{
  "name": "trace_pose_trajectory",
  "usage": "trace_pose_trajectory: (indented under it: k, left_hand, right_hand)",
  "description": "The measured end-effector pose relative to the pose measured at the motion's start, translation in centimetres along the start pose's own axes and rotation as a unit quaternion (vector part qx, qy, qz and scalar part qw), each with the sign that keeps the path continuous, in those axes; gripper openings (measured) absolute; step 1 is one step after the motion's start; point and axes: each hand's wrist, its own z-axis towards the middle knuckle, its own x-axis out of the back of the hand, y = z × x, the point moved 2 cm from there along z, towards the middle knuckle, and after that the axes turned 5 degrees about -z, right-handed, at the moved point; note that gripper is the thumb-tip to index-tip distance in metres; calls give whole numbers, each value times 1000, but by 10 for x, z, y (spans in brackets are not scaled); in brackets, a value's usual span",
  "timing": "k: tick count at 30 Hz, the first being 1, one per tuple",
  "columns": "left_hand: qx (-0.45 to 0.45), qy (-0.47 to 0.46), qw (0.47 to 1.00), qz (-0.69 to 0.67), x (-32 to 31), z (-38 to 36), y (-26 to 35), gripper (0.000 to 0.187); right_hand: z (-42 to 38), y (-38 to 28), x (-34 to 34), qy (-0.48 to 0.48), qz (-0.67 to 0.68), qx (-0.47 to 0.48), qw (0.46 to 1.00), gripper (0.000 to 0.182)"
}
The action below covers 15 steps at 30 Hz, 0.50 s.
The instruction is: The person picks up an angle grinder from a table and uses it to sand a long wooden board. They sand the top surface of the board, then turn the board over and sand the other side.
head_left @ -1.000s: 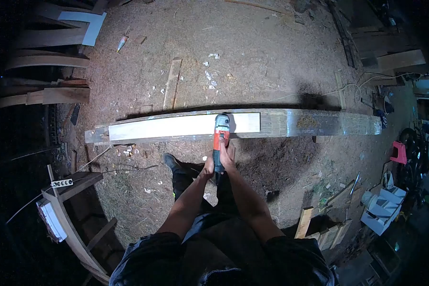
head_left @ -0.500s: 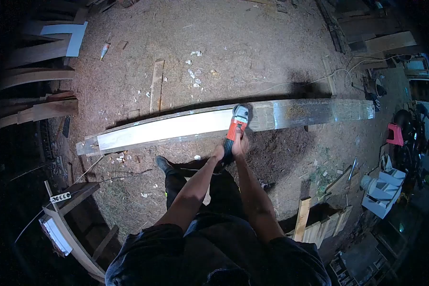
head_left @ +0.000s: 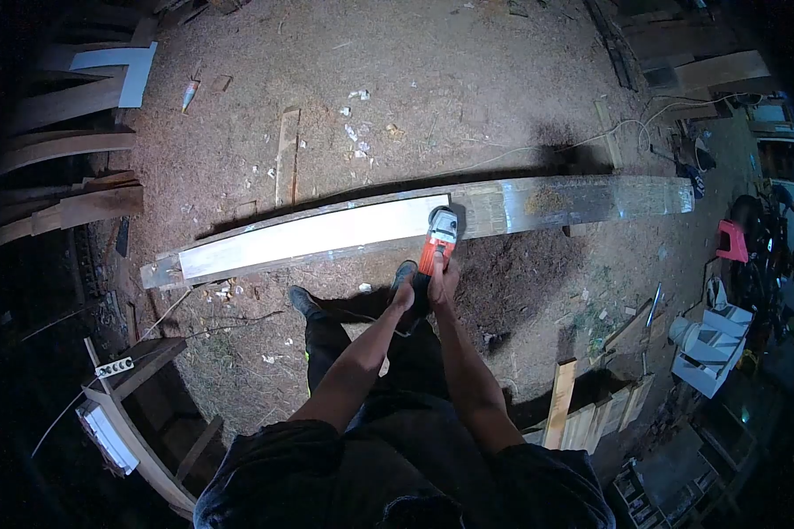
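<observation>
Both my hands are wrapped round an orange-and-black angle grinder (head_left: 435,251), one on each side of its body. My left hand (head_left: 405,294) grips the dark rear part, and my right hand (head_left: 445,279) holds the body closer to the orange section. The grinder's metal head overlaps the right end of a white strip (head_left: 318,241). That strip lies flat along a long, worn plank (head_left: 582,204), which runs across in front of me. The disc is mostly hidden under the head.
A thin board (head_left: 287,159) and white scraps lie on the dirt floor beyond the plank. Curved wooden pieces (head_left: 66,154) are stacked at the left. A power strip (head_left: 115,367) rests at lower left. A pink stool (head_left: 731,241) and white box (head_left: 713,351) stand at right.
The grinder's head has come slightly towards me, to the near edge of the plank at the white strip's right end. Both hands have kept their hold on it.
</observation>
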Motion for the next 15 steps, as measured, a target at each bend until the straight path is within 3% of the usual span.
trace_pose_trajectory:
  k: [7,13,15]
  left_hand:
    - [63,-1,997,-47,-6,7,23,48]
    - [120,-1,989,-85,-8,7,27,48]
    - [140,-1,986,-94,-6,5,29,48]
  right_hand:
    - [-10,3,6,-10,22,-48,999,41]
    - [-8,-5,6,-29,94,11,995,48]
    - [-2,-7,2,-21,72,-44,996,52]
